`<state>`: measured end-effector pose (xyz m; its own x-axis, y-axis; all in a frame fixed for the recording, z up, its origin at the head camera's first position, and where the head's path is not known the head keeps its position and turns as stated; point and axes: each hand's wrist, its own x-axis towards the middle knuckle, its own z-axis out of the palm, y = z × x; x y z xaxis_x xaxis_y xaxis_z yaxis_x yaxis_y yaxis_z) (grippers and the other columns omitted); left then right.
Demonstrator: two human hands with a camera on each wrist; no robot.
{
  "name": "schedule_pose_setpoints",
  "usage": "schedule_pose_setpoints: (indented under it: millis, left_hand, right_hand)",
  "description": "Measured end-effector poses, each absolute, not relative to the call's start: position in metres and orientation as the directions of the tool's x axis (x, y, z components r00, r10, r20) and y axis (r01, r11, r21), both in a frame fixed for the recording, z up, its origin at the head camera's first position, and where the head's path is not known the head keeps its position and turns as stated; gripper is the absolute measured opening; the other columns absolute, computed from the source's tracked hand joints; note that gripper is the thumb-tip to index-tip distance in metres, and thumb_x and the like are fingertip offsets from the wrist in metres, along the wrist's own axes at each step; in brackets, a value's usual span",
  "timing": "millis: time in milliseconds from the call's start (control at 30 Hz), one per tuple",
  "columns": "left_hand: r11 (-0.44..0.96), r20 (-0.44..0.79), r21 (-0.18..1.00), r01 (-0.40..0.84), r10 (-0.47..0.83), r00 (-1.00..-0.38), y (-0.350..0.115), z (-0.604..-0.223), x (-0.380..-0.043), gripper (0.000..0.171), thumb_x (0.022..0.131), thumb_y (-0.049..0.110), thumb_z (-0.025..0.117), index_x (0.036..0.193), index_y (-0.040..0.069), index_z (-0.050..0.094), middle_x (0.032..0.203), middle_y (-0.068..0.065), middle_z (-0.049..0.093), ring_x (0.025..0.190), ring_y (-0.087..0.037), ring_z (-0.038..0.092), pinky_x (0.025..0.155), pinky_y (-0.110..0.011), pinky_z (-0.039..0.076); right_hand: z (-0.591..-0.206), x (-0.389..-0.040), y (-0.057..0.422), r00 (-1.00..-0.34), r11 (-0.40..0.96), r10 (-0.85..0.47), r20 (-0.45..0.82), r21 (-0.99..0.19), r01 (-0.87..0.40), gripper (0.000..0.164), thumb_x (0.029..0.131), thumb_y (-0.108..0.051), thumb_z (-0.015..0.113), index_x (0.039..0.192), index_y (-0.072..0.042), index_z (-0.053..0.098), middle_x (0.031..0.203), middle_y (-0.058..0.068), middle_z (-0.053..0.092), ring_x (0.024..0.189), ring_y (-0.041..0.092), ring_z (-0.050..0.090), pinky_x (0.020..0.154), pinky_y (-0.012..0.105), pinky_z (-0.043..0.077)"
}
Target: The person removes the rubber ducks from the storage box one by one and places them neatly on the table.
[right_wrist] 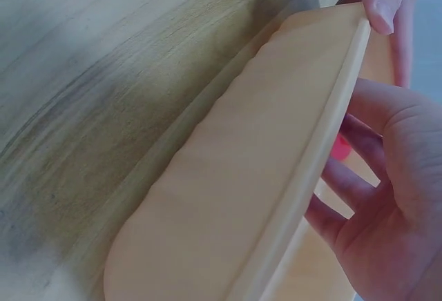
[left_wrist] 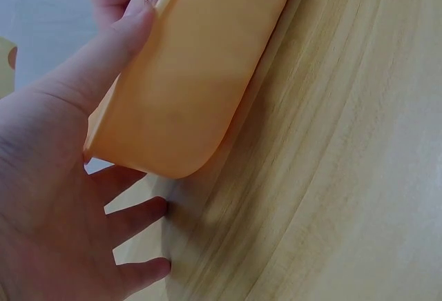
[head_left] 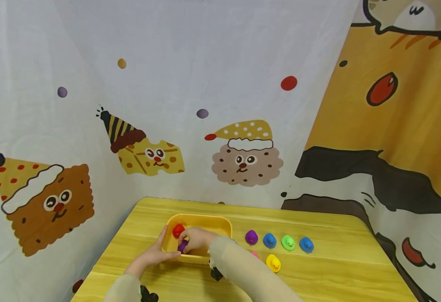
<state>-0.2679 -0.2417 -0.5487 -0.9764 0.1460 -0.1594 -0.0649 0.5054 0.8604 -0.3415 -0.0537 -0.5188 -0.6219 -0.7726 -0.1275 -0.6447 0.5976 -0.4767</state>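
A yellow plastic box [head_left: 220,219] stands on the table. My left hand [head_left: 155,254] rests at its near left corner, the thumb straight along the front rim and the other fingers spread past the corner, as the left wrist view shows. My right hand [head_left: 197,239] reaches down inside the box, its fingers round a small purple toy duck [head_left: 183,246], which is partly hidden. Beside those fingers, in the box, lies a red toy [head_left: 178,230]. In the right wrist view the fingertips are partly behind the box wall [right_wrist: 242,156].
Right of the box, several toy ducks sit on the wooden table [head_left: 337,268]: purple [head_left: 251,237], blue [head_left: 270,240], green [head_left: 288,242], another blue duck [head_left: 306,244] and yellow [head_left: 273,263]. A pink toy [head_left: 255,254] is mostly behind my right sleeve. A printed cloth [head_left: 190,50] hangs behind.
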Motion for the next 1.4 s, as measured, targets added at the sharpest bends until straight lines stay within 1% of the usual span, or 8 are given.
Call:
schedule_pose_setpoints:
  millis: [167, 233, 367, 533, 767, 900, 1100, 1400]
  left_hand:
    - [0.499, -0.164, 0.864, -0.069, 0.149, -0.975, -0.242, -0.549, -0.267, 0.119, 0.079, 0.031, 0.081, 0.154, 0.004, -0.008, 0.150, -0.041, 0.012, 0.128, -0.057, 0.033, 0.103, -0.067, 0.028]
    - [0.493, -0.163, 0.867, -0.067, 0.153, -0.975, -0.242, -0.548, -0.267, 0.119, 0.079, 0.032, 0.081, 0.153, 0.003, -0.008, 0.150, -0.041, 0.011, 0.129, -0.057, 0.032, 0.103, -0.067, 0.027]
    - [0.492, -0.167, 0.868, -0.069, 0.158, -0.973, -0.242, -0.548, -0.268, 0.119, 0.080, 0.033, 0.081, 0.153, 0.004, -0.008, 0.152, -0.039, 0.009, 0.131, -0.057, 0.028, 0.104, -0.068, 0.025]
    - [0.496, -0.167, 0.866, -0.066, 0.161, -0.973, -0.242, -0.548, -0.269, 0.119, 0.080, 0.035, 0.080, 0.154, 0.004, -0.009, 0.153, -0.038, 0.007, 0.133, -0.057, 0.025, 0.105, -0.068, 0.022]
    - [0.495, -0.171, 0.866, -0.073, 0.156, -0.973, -0.243, -0.549, -0.269, 0.119, 0.080, 0.033, 0.080, 0.154, 0.005, -0.008, 0.154, -0.036, 0.004, 0.133, -0.058, 0.023, 0.105, -0.068, 0.022]
    - [0.506, -0.162, 0.860, -0.062, 0.157, -0.974, -0.243, -0.550, -0.269, 0.119, 0.080, 0.033, 0.080, 0.154, 0.005, -0.009, 0.152, -0.038, 0.005, 0.132, -0.059, 0.023, 0.104, -0.069, 0.022]
    - [0.493, -0.150, 0.869, -0.053, 0.158, -0.976, -0.242, -0.548, -0.268, 0.119, 0.080, 0.032, 0.081, 0.154, 0.004, -0.008, 0.153, -0.037, 0.002, 0.135, -0.057, 0.018, 0.107, -0.067, 0.019]
    - [0.486, -0.166, 0.871, -0.073, 0.151, -0.975, -0.242, -0.547, -0.265, 0.119, 0.080, 0.031, 0.080, 0.154, 0.004, -0.010, 0.152, -0.038, 0.001, 0.134, -0.059, 0.017, 0.106, -0.068, 0.019]
  right_hand:
    - [-0.523, -0.342, -0.054, -0.631, 0.602, -0.766, -0.121, -0.481, -0.638, 0.022, 0.079, -0.008, 0.079, 0.099, -0.015, 0.073, 0.089, -0.010, 0.066, 0.073, 0.001, 0.050, 0.068, 0.013, 0.043]
    - [-0.524, -0.341, -0.054, -0.641, 0.606, -0.758, -0.120, -0.492, -0.625, 0.022, 0.079, -0.008, 0.079, 0.100, -0.014, 0.073, 0.090, -0.009, 0.067, 0.073, 0.002, 0.050, 0.069, 0.014, 0.043]
    - [-0.522, -0.342, -0.054, -0.659, 0.620, -0.745, -0.102, -0.471, -0.628, 0.023, 0.079, -0.011, 0.080, 0.101, -0.015, 0.074, 0.093, -0.008, 0.068, 0.077, 0.002, 0.052, 0.073, 0.015, 0.045]
    - [-0.522, -0.342, -0.055, -0.673, 0.632, -0.734, -0.091, -0.452, -0.629, 0.021, 0.079, -0.014, 0.081, 0.099, -0.016, 0.074, 0.092, -0.010, 0.067, 0.078, 0.002, 0.052, 0.074, 0.016, 0.045]
    - [-0.524, -0.341, -0.055, -0.686, 0.628, -0.722, -0.090, -0.501, -0.596, 0.017, 0.079, -0.011, 0.080, 0.094, -0.013, 0.073, 0.087, -0.008, 0.067, 0.075, 0.002, 0.053, 0.072, 0.016, 0.046]
    - [-0.525, -0.344, -0.055, -0.688, 0.631, -0.720, -0.085, -0.493, -0.599, 0.017, 0.079, -0.011, 0.080, 0.094, -0.012, 0.073, 0.087, -0.008, 0.067, 0.076, 0.002, 0.053, 0.073, 0.015, 0.046]
    - [-0.521, -0.348, -0.051, -0.689, 0.633, -0.720, -0.082, -0.482, -0.605, 0.018, 0.078, -0.011, 0.080, 0.095, -0.012, 0.072, 0.089, -0.009, 0.067, 0.078, 0.002, 0.054, 0.074, 0.015, 0.046]
    - [-0.511, -0.351, -0.043, -0.703, 0.621, -0.708, -0.063, -0.527, -0.579, 0.018, 0.076, -0.006, 0.080, 0.093, -0.011, 0.074, 0.087, -0.010, 0.067, 0.079, 0.001, 0.053, 0.074, 0.013, 0.044]
